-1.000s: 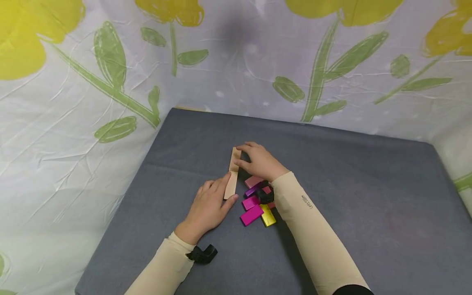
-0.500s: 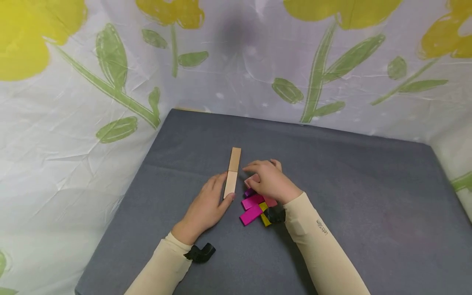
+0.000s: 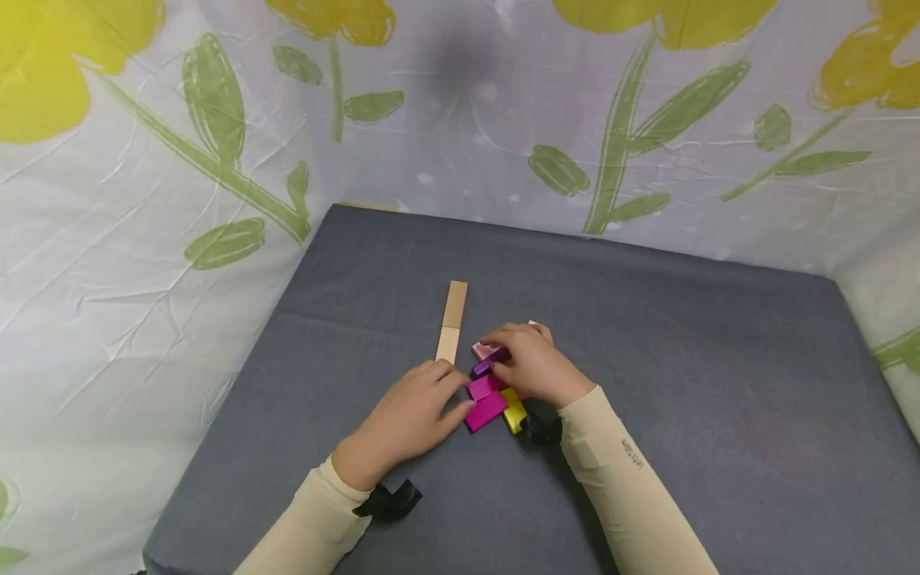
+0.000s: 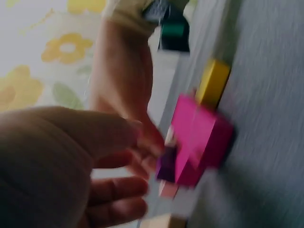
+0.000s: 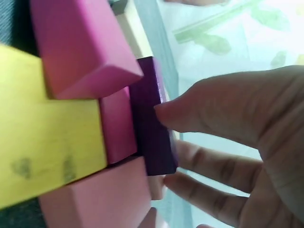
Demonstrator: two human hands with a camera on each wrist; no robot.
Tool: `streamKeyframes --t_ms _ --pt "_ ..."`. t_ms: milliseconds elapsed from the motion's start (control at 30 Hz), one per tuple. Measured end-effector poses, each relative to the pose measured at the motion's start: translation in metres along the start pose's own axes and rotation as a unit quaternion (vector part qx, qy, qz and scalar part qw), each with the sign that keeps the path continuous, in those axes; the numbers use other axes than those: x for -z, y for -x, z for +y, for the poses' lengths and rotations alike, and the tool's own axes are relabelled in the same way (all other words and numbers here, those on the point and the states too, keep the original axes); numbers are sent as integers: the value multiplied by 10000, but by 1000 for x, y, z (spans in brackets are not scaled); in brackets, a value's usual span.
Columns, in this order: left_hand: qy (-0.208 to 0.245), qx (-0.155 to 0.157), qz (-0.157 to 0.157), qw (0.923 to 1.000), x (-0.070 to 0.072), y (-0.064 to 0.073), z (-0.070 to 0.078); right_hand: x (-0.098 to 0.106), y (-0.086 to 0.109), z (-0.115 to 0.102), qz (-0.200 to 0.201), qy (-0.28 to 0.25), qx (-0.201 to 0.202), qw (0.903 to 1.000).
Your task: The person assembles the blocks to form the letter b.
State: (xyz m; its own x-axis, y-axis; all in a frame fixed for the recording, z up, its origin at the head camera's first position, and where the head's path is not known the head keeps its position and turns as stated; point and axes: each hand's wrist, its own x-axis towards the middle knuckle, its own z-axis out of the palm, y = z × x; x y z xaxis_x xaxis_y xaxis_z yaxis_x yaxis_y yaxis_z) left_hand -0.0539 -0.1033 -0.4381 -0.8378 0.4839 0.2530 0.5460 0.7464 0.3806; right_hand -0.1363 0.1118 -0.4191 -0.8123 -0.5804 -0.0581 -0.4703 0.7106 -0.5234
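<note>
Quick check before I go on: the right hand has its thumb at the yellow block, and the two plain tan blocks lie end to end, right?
Not quite: the right hand has its thumb at the purple block, not the yellow block, as the right wrist view shows. The two plain tan blocks do lie end to end.

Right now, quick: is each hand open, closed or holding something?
Left hand: open, holding nothing.
Right hand: closed, pinching the purple block.
</note>
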Motion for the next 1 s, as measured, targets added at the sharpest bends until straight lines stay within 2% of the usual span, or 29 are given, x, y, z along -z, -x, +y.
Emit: streamKeyframes --t_ms 133,267,600,800,1000 --pt "-329 -224 -360 9986 -8 0 8 -1 3 2 86 -70 76 9999" --pt "-512 -294 -535 9968 -16 0 11 -2 3 4 117 -85 72 9999" --pt "-591 -252 -599 9961 -24 1 14 -6 0 6 253 124 96 9996" --pt "-494 -185 -583 9969 -24 10 11 -6 5 8 443 175 104 9988" --pt "-217 -52 -559 9982 -20 22 5 -2 11 6 859 123 331 9957"
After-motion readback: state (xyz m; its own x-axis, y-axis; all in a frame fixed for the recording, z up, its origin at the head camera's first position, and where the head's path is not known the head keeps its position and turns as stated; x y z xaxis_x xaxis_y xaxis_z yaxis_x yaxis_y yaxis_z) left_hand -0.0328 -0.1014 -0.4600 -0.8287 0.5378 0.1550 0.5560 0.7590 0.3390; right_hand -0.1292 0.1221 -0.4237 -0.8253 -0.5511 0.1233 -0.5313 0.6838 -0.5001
